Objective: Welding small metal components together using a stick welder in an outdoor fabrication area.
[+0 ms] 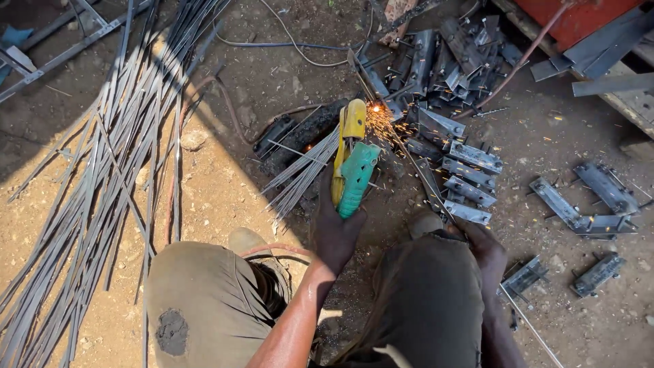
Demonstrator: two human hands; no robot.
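tool: yellow-green electrode holder, rigid, light; grip the green handle
left hand: fingers wrapped tight round the handle
right hand: pinching thin rod
sparks: at rod tip, above brackets

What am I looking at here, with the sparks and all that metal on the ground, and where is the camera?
The camera sits on a person's head and looks down at their own knees and two bare hands; no machine is involved. The person crouches over bare dirt ground. One hand grips a green and yellow welding electrode holder, and bright sparks fly at its far end, against a piece of steel. The other hand rests by the knee, touching a thin metal rod that runs up toward the sparks. Beside the holder lies a bundle of thin welding rods. Long steel strips are spread out at one side, and short grey metal brackets lie scattered at the other.
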